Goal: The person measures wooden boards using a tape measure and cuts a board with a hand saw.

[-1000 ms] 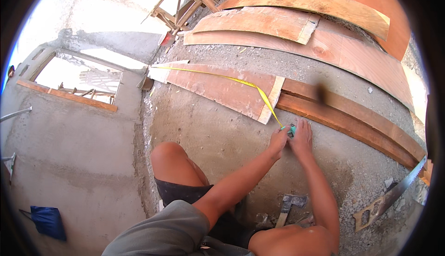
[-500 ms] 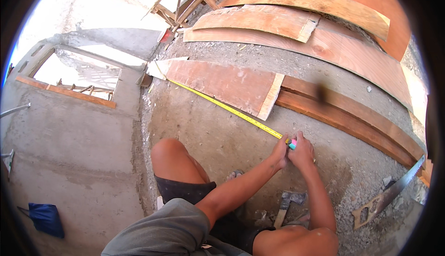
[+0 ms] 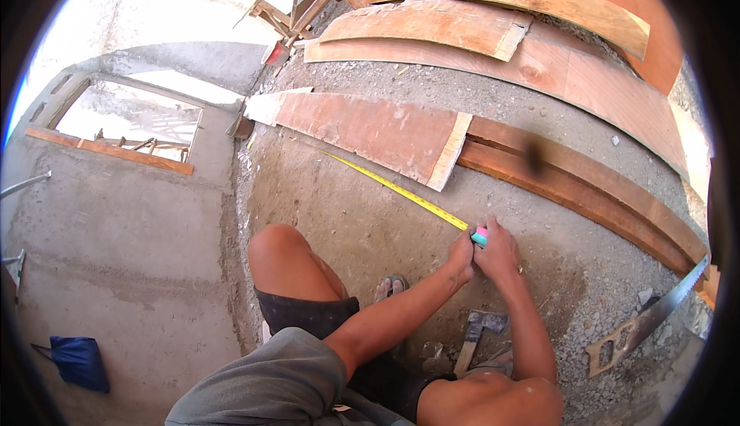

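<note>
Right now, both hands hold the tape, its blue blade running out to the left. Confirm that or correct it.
Wrong colour: the head view shows a yellow blade, running out to the left. The left hand and right hand do hold the tape.

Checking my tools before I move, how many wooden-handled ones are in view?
2: a saw at the far right, and a hatchet just left of the right forearm. Others may be hidden behind the legs.
</note>
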Available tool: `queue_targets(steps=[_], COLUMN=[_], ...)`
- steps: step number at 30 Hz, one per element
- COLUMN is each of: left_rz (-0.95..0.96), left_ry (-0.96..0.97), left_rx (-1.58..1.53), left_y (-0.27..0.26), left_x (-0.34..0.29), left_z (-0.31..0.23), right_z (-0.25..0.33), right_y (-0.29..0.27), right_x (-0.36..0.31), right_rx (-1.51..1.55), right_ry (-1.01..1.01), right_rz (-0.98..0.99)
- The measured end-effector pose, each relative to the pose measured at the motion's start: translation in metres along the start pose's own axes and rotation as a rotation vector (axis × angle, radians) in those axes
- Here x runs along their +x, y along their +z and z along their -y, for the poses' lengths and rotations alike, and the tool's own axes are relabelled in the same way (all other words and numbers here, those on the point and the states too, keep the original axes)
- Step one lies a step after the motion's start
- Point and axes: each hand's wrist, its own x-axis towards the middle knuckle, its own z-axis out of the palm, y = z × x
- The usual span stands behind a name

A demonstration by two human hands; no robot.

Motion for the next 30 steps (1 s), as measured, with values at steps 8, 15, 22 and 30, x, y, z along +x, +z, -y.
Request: queue_targets(steps=[8,15,22,30], left_rz=[-0.004,0.051,0.084,0.067], left_ry=[0.005,0.054,0.064,0.735], left_rx=[0.024,-0.098,0.307,0.722], left_y=[-0.007,-0.005,0.025,0.047], left_x=[-0.005,-0.02,-0.06,-0.055], left_z=[0.012,0.022,0.013,-0.031], right_z=[-0.015,-0.019,-0.049,-0.05], right_y=[0.011,0.007,-0.001,-0.048], right_x=[-0.007,-0.013,-0.03,-0.046], right_rx=[-0.007,-0.006,0.14,0.125], right_ry=[0.005,0.026,0.027,-0.032], right_rz=[0.001,0.023,-0.24,-0.559])
